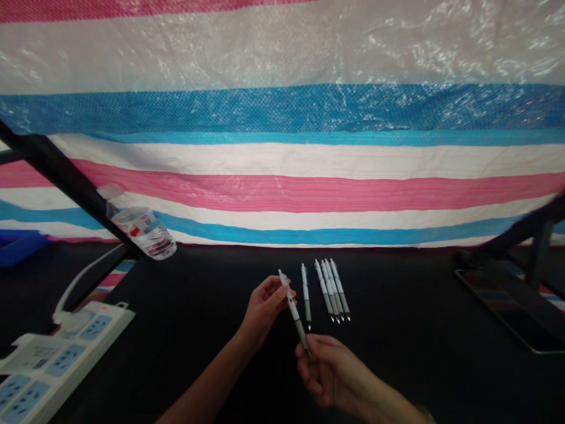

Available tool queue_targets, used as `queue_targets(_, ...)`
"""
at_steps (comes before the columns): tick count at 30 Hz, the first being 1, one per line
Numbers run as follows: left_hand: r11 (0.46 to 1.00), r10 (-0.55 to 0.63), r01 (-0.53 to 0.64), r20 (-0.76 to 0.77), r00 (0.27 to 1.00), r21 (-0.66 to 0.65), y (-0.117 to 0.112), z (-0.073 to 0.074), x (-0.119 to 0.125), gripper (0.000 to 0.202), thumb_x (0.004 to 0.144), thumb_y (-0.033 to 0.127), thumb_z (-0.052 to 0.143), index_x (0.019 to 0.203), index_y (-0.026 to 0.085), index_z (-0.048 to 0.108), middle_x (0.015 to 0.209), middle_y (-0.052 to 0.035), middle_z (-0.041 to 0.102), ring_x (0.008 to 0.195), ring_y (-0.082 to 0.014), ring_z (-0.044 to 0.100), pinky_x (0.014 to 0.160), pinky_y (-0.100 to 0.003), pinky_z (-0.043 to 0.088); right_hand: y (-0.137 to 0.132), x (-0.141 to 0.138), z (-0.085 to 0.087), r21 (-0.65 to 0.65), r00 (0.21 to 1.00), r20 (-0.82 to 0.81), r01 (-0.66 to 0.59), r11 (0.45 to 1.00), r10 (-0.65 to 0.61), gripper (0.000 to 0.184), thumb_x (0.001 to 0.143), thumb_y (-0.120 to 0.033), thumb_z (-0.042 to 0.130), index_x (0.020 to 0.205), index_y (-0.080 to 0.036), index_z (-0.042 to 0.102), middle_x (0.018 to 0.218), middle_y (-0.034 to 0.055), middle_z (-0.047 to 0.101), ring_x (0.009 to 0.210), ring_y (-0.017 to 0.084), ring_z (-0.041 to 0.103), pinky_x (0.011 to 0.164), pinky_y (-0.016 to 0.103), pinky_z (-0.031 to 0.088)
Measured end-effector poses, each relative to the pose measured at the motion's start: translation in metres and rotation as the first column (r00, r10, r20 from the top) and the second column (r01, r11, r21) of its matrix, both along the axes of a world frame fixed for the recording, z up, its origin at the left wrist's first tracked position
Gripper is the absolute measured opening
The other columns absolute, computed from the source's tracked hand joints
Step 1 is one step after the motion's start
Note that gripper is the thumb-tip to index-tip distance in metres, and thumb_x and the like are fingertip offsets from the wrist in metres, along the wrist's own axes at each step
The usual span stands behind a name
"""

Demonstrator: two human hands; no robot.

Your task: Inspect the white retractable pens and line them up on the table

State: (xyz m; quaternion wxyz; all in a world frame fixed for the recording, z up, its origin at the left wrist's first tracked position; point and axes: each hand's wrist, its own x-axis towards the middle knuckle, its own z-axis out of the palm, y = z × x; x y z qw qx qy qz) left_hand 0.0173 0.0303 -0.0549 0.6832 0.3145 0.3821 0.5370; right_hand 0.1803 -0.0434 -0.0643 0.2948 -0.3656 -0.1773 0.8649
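Note:
A white retractable pen [292, 307] with a grey grip is held slantwise between my two hands above the black table. My left hand [263, 306] pinches its upper white barrel near the clip. Down at the tip end, the thumb and fingers of my right hand [325, 365] close on the grey part. Just right of the held pen lies a similar single pen [306, 294], its tip toward me. Further right, several matching pens [333, 291] lie side by side in a row, also with tips toward me.
A white power strip [66, 362] with a plug in it lies at the left. Behind it a clear water bottle [148, 232] leans by a black bar. A dark phone [507, 309] lies at the right. Striped plastic sheeting [282, 194] hangs behind the black table [397, 282].

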Motion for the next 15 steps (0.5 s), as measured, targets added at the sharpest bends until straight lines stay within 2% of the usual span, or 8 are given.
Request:
queue_targets(2, 1.000, 0.016, -0.016, -0.003, 1.000, -0.004, 0.0000, 0.0012, 0.0000, 0.031, 0.069, 0.033, 0.087, 0.086, 0.014, 0.072, 0.074, -0.0038, 0.070, 0.070, -0.0147, 0.064, 0.068, -0.026, 0.055, 0.0007, -0.0004, 0.0007, -0.001, 1.000, -0.007, 0.007, 1.000, -0.007, 0.050, 0.076, -0.057, 0.074, 0.093, -0.012, 0.060, 0.061, 0.0005, 0.062, 0.043, 0.009, 0.053, 0.035, 0.017, 0.031)
queue_targets(4, 1.000, 0.031, -0.031, 0.000, 1.000, -0.007, 0.0000, 0.0026, 0.0003, 0.031, 0.068, 0.033, 0.087, 0.086, 0.014, 0.072, 0.074, -0.0039, 0.069, 0.071, -0.0148, 0.064, 0.069, -0.027, 0.055, 0.0007, -0.0009, 0.0014, 0.007, 1.000, -0.007, 0.024, 1.000, -0.024, 0.050, 0.077, -0.058, 0.073, 0.096, -0.013, 0.059, 0.063, 0.0007, 0.063, 0.045, 0.010, 0.054, 0.036, 0.017, 0.031)
queue_targets(9, 1.000, 0.017, -0.017, 0.008, 1.000, -0.010, -0.0004, 0.0046, 0.0013, 0.032, 0.066, 0.034, 0.088, 0.085, 0.014, 0.072, 0.074, -0.0035, 0.069, 0.068, -0.0139, 0.064, 0.066, -0.026, 0.055, -0.0006, -0.0007, 0.0014, 0.034, 1.000, 0.000, 0.008, 0.999, -0.008, 0.048, 0.072, -0.056, 0.080, 0.080, -0.019, 0.051, 0.062, -0.0023, 0.061, 0.042, 0.008, 0.051, 0.035, 0.014, 0.026)
queue_targets(15, 0.999, 0.025, -0.025, 0.012, 1.000, -0.019, -0.0005, 0.0037, 0.0008, 0.033, 0.066, 0.034, 0.089, 0.085, 0.014, 0.072, 0.074, -0.0034, 0.069, 0.069, -0.0143, 0.064, 0.068, -0.027, 0.056, 0.0011, -0.0009, 0.0018, -0.030, 1.000, 0.002, 0.014, 0.999, -0.014, 0.047, 0.079, -0.058, 0.071, 0.089, -0.014, 0.060, 0.061, -0.0006, 0.060, 0.043, 0.008, 0.050, 0.037, 0.017, 0.028)
